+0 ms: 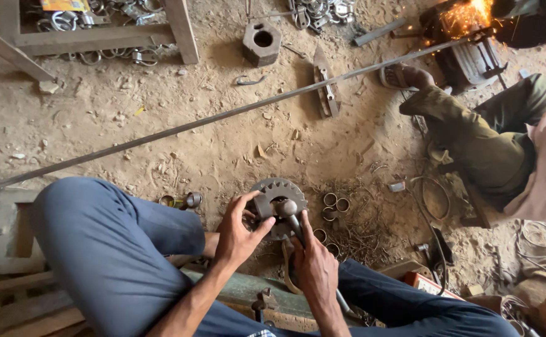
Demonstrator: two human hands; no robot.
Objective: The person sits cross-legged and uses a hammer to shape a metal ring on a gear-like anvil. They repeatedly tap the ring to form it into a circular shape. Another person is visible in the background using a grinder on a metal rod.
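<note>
The toothed steel bending wheel (277, 206) lies flat on the dirt floor between the knees, its lever handle (298, 228) running back toward the person. The left hand (238, 234) rests spread on the wheel's rim; the right hand (315, 271) grips the handle. Several finished small rings (334, 206) lie just beside it, so work looks partway done.

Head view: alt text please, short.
Seated on a dirt floor, a person's left hand rests on a toothed metal wheel while the right hand grips its lever handle. A second person makes sparks at top right.
</note>
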